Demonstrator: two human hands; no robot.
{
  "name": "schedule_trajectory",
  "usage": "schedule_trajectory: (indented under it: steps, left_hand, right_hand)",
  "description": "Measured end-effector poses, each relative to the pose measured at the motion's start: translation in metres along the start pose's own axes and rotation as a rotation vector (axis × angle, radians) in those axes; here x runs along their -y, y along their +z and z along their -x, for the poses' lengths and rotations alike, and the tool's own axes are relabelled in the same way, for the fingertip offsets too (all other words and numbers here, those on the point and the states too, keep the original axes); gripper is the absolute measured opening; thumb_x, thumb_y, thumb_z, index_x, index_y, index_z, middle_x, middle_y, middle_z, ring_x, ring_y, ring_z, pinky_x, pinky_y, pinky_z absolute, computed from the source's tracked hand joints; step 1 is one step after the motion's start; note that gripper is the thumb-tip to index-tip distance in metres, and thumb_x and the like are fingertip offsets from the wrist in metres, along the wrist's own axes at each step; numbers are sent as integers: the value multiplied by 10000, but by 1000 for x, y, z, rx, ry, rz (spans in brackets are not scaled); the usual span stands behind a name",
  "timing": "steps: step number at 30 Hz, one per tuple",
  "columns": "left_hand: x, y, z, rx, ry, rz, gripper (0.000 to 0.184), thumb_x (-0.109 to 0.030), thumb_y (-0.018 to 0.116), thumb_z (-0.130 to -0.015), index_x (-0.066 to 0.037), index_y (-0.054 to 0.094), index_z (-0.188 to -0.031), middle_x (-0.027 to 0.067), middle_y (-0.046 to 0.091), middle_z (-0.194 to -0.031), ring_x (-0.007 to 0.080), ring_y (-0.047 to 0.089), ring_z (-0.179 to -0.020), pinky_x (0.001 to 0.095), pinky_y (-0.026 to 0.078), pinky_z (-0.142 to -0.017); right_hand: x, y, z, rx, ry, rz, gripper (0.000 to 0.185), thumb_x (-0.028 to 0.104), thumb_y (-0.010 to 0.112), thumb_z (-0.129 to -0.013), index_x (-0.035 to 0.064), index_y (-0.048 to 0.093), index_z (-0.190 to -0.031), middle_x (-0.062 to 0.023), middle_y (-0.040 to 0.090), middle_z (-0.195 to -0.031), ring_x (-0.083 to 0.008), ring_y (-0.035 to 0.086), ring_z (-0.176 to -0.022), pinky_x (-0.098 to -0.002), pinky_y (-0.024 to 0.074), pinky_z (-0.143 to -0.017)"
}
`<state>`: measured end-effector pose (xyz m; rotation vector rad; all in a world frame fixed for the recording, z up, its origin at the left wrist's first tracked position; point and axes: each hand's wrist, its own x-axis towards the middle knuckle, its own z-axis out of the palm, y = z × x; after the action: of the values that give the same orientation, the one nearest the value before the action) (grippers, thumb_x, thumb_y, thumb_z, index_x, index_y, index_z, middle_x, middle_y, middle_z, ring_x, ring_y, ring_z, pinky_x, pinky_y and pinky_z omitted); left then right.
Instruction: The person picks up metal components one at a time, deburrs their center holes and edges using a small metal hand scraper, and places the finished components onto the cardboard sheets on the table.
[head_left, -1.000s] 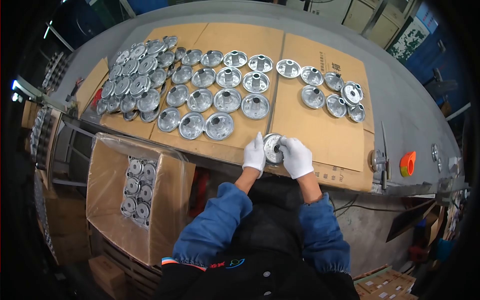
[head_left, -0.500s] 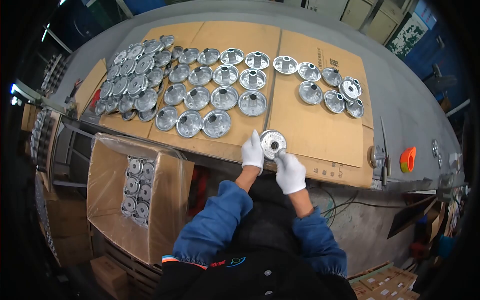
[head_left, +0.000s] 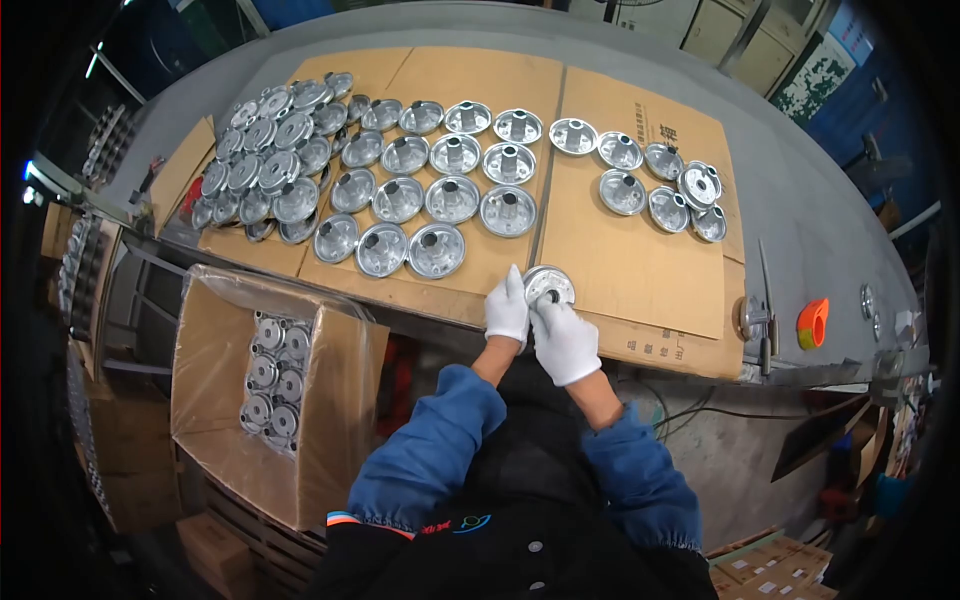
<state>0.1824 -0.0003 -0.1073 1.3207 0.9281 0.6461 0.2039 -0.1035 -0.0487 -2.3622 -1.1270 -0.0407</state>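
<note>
Near the front edge of the cardboard-covered table, a round silvery metal casting (head_left: 551, 279) with a raised rim and a central hub is held over the cardboard. My left hand (head_left: 507, 306), in a white glove, grips its left edge, thumb up along the rim. My right hand (head_left: 566, 343), also gloved, is closed with its fingertips over the casting's hub and lower side. Whatever those fingers pinch is hidden. Similar castings stand in rows to the left, the nearest casting (head_left: 436, 250) lying hub-up, and a smaller group with a stacked casting (head_left: 699, 184) lies to the right.
Heaped castings (head_left: 275, 150) cover the table's far left. Below left stands an open carton (head_left: 340, 400) lined with plastic, castings inside. Toward the right are an orange ring-shaped object (head_left: 814, 323), a long thin rod (head_left: 768, 280) and a metal fixture at the table edge.
My right hand has moved left and up, from the casting's lower right rim to over its hub. The left hand keeps its hold, and the casting looks slightly tilted.
</note>
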Motion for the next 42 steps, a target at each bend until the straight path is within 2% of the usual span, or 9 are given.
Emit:
schedule_trajectory:
  steps: [3, 5, 8, 14, 22, 24, 26, 37, 42]
  left_hand:
    - [1, 0, -3, 25, -35, 16, 473, -356, 439, -966, 60, 604, -814, 77, 606, -743, 129, 514, -699, 310, 442, -664]
    - [5, 1, -6, 22, -96, 6, 506, -380, 410, -960, 73, 612, -862, 217, 632, -761, 280, 603, -717, 380, 451, -690]
    - [-1, -2, -1, 9, 80, -128, 506, -373, 397, -964, 72, 612, -853, 228, 632, -767, 312, 611, -728, 393, 448, -690]
    - [4, 2, 0, -8, 48, -37, 481, -354, 408, -965, 64, 613, -843, 222, 637, -763, 325, 613, -721, 400, 442, -679]
    - [12, 4, -9, -30, -23, -36, 517, -389, 402, -961, 67, 611, -834, 205, 626, -728, 276, 600, -691, 389, 443, -671]
    - [13, 3, -10, -22, -51, -35, 531, -401, 396, -960, 66, 612, -832, 207, 625, -731, 280, 599, -695, 391, 444, -676]
    - [-4, 0, -3, 2, -91, -22, 483, -361, 422, -971, 66, 601, -831, 74, 597, -742, 123, 501, -689, 303, 442, -659]
    - [-2, -2, 4, 81, -24, -112, 470, -360, 430, -973, 48, 588, -800, 56, 568, -708, 110, 479, -672, 306, 428, -629]
    - [3, -1, 4, 21, 40, -25, 469, -350, 434, -973, 49, 589, -781, 61, 562, -671, 116, 467, -650, 312, 422, -621]
  right_hand:
    - [-10, 4, 14, -80, -74, -1, 130, 217, 566, -841, 109, 556, -912, -109, 605, -747, -314, 616, -622, -425, 481, -529]
    - [-9, 6, 12, -116, -93, 17, 133, 215, 572, -835, 108, 555, -912, -104, 605, -745, -311, 613, -608, -416, 480, -517]
    - [-5, 9, -13, -137, -71, 66, 122, 214, 568, -831, 112, 555, -897, -98, 607, -746, -300, 613, -597, -401, 484, -509]
    - [-22, -3, -43, -122, 33, 60, 75, 184, 531, -835, 126, 566, -866, -102, 628, -789, -316, 629, -691, -427, 497, -591]
    - [-39, 4, 15, -252, -51, -124, 95, 198, 579, -842, 111, 568, -881, -108, 598, -742, -311, 610, -675, -423, 481, -582]
    - [-17, 2, 26, -104, -96, -120, 118, 199, 588, -828, 99, 567, -887, -110, 593, -738, -300, 610, -655, -415, 477, -560]
    - [-11, 25, 28, 23, -129, 34, 102, 161, 591, -790, 99, 566, -868, -100, 584, -725, -301, 606, -636, -414, 473, -550]
    - [-19, 9, -5, -480, 38, -235, 136, 112, 633, -782, 112, 613, -916, -104, 624, -770, -297, 620, -671, -381, 499, -579]
    - [-6, 9, -1, -182, 57, -89, 143, 182, 598, -816, 93, 605, -927, -127, 625, -789, -310, 620, -693, -398, 496, -589]
